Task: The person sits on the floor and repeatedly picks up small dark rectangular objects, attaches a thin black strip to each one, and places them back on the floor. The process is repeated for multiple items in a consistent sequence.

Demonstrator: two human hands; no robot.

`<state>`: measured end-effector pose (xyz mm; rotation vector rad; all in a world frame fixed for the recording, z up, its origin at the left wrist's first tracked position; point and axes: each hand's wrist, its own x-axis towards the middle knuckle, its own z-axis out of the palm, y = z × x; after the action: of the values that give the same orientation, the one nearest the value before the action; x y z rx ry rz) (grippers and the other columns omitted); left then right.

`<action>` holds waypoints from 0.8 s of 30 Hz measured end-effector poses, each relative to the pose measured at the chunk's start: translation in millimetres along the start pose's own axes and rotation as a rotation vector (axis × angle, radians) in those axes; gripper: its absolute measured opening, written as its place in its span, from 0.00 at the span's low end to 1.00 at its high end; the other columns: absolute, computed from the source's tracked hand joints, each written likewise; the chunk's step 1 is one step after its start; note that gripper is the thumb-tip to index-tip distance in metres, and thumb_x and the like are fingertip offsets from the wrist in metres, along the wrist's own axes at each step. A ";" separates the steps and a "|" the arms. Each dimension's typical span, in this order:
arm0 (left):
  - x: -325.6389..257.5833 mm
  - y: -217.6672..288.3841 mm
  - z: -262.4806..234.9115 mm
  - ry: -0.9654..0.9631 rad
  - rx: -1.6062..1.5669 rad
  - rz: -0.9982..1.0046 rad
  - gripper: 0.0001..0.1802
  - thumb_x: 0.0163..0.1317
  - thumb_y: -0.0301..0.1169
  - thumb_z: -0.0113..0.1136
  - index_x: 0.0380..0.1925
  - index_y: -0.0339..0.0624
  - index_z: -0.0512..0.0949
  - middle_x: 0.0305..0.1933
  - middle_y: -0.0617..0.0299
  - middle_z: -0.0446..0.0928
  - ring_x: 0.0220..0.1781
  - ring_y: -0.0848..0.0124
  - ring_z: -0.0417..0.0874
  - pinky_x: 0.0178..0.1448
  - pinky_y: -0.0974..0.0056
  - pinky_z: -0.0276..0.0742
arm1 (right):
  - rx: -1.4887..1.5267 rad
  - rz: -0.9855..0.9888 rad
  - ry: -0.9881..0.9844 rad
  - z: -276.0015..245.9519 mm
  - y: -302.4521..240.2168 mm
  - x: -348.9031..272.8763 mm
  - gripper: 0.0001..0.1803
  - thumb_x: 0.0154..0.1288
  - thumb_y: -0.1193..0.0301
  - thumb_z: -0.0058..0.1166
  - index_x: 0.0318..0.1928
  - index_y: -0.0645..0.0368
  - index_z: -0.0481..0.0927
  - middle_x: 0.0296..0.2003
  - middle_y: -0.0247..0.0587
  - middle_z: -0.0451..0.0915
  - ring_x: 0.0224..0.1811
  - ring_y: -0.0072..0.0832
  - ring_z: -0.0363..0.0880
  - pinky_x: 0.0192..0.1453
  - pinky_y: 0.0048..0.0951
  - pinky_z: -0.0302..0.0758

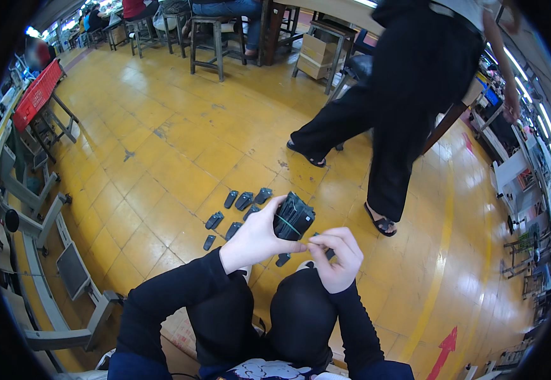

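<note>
Black bundle up in left hand, above floor.
Left grip wrapped round it; green band already on. Right hand pinched beside, contents unclear. Loose parts on floor, apparently still ungathered.

Fisheye view from the wearer's head, down and forward, left hand and right hand close, floor beyond.
</note>
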<state>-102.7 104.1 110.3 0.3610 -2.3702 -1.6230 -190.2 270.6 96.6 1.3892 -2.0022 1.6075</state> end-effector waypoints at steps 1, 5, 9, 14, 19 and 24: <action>1.7 1.2 -1.9 -0.011 0.030 0.000 0.51 0.42 0.36 0.76 0.64 0.29 0.59 0.43 0.47 0.80 0.42 0.64 0.84 0.48 0.66 0.77 | -0.045 -0.061 -0.034 1.1 -1.4 5.4 0.09 0.48 0.84 0.65 0.32 0.62 0.82 0.31 0.39 0.78 0.28 0.25 0.76 0.33 0.24 0.73; -2.1 11.8 0.7 -0.018 0.102 0.008 0.46 0.43 0.35 0.73 0.62 0.30 0.62 0.40 0.45 0.81 0.41 0.57 0.85 0.47 0.62 0.78 | -0.053 0.032 -0.067 4.8 3.5 7.4 0.09 0.47 0.82 0.66 0.30 0.61 0.82 0.28 0.37 0.78 0.28 0.27 0.75 0.33 0.25 0.72; -0.6 11.3 -0.2 0.023 0.244 0.033 0.46 0.44 0.32 0.72 0.63 0.32 0.62 0.50 0.43 0.78 0.52 0.56 0.82 0.55 0.62 0.75 | -0.122 0.013 -0.102 8.7 1.3 10.7 0.08 0.46 0.81 0.66 0.28 0.58 0.82 0.26 0.34 0.77 0.26 0.27 0.73 0.33 0.26 0.69; -3.5 7.5 3.7 0.115 0.308 0.180 0.42 0.45 0.30 0.70 0.62 0.32 0.63 0.49 0.43 0.77 0.51 0.51 0.80 0.53 0.58 0.76 | -0.185 -0.019 -0.085 9.5 -1.5 11.9 0.08 0.44 0.80 0.66 0.26 0.57 0.81 0.24 0.33 0.76 0.25 0.27 0.72 0.33 0.27 0.67; -2.1 8.5 4.5 0.097 0.303 0.201 0.40 0.46 0.30 0.68 0.61 0.30 0.63 0.48 0.42 0.76 0.49 0.49 0.80 0.51 0.57 0.76 | -0.201 -0.009 -0.061 12.8 -0.2 10.9 0.08 0.41 0.81 0.64 0.25 0.58 0.79 0.24 0.34 0.75 0.24 0.28 0.73 0.32 0.27 0.68; -3.6 9.9 7.4 0.109 0.292 0.180 0.41 0.46 0.30 0.69 0.61 0.31 0.63 0.46 0.43 0.76 0.49 0.50 0.80 0.51 0.57 0.76 | -0.209 -0.051 -0.042 13.4 2.8 10.0 0.10 0.40 0.83 0.63 0.26 0.59 0.77 0.24 0.35 0.74 0.24 0.28 0.73 0.31 0.27 0.69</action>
<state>-102.4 115.4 116.7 0.2715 -2.4764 -1.1531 -192.7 253.9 96.4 1.3927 -2.0720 1.3150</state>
